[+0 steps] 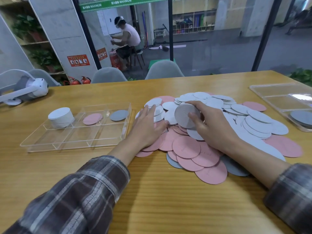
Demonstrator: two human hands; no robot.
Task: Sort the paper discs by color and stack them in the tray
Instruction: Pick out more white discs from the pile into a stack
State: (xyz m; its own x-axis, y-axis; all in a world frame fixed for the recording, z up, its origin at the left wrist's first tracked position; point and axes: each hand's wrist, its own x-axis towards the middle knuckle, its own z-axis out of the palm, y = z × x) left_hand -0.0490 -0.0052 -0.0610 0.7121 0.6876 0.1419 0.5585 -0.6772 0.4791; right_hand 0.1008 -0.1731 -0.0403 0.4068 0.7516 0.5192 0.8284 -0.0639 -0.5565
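Note:
A big heap of white, pink and grey paper discs (236, 119) covers the table's middle right. My right hand (211, 122) grips a small upright bundle of white discs (184, 115) above the heap. Flat on the heap's left edge lies my left hand (148, 122), fingers straight over white and pink discs. To the left stands a clear divided tray (76, 141). Its back compartments hold a tall white stack (60, 117), a pink disc (92, 118) and a grey disc (119, 115).
A second clear tray (276, 92) at the right table edge holds grey discs (302, 117). A white headset (25, 90) lies at the far left. Grey chairs (163, 70) stand behind the table, and a person sits beyond the glass.

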